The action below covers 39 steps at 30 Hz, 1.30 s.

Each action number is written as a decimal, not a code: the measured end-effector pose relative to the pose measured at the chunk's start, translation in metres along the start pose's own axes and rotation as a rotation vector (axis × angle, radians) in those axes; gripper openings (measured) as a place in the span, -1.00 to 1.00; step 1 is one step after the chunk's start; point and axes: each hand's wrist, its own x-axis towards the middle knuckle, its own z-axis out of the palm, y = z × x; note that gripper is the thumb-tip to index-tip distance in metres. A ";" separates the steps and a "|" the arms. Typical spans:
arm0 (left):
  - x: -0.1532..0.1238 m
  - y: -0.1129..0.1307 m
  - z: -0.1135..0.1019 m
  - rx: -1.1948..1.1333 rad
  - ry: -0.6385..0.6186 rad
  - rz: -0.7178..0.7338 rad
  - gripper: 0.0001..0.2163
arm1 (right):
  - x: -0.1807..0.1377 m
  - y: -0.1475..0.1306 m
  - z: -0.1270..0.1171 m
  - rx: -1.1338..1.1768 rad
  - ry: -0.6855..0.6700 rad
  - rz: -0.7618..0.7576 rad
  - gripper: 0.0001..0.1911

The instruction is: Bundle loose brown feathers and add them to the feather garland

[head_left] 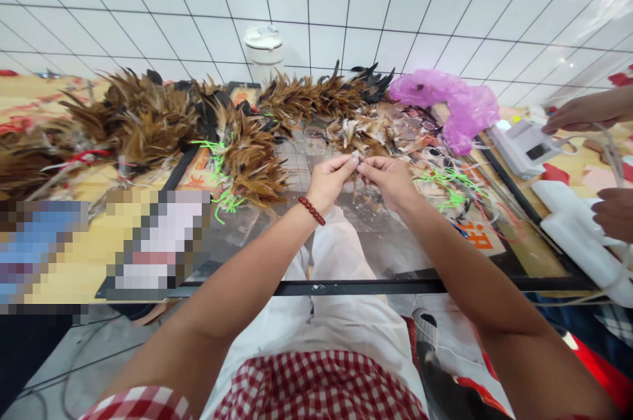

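My left hand (330,180) and my right hand (390,179) meet above a glass table (346,287), fingertips pinched together on a small pale feather (357,157). A red bead bracelet (311,210) is on my left wrist. Just beyond my fingers lies a loose heap of pale and brown feathers (363,130). Bundles of brown feathers (247,156) tied with green string (217,156) lie to the left.
A long row of brown feather bundles (133,120) runs along the back. A white lidded cup (264,51) stands behind, a pink plastic bag (455,103) at the right. Another person's hands (578,113) work beside a white device (524,146) at far right.
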 end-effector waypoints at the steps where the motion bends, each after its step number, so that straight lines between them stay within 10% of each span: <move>1: 0.000 0.001 0.001 -0.009 -0.007 -0.015 -0.80 | 0.000 0.000 0.000 -0.002 -0.007 0.004 -0.62; 9: -0.001 0.004 0.001 0.041 0.077 -0.044 -0.81 | 0.003 0.000 -0.005 -0.104 0.048 -0.124 -0.66; 23: -0.006 0.011 0.003 0.200 -0.170 -0.089 -0.73 | 0.003 -0.001 -0.015 -0.185 -0.002 -0.238 -0.72; 30: 0.010 0.026 -0.005 0.087 0.322 0.135 -0.81 | 0.000 0.008 -0.018 -0.937 -0.230 -0.545 -0.65; 34: 0.016 0.026 -0.010 0.072 0.396 0.165 -0.81 | -0.006 0.009 -0.010 -1.141 -0.416 -0.547 -0.67; 39: 0.011 0.017 -0.007 0.091 0.380 0.092 -0.83 | -0.004 -0.002 -0.017 -1.095 -0.087 -0.542 -0.80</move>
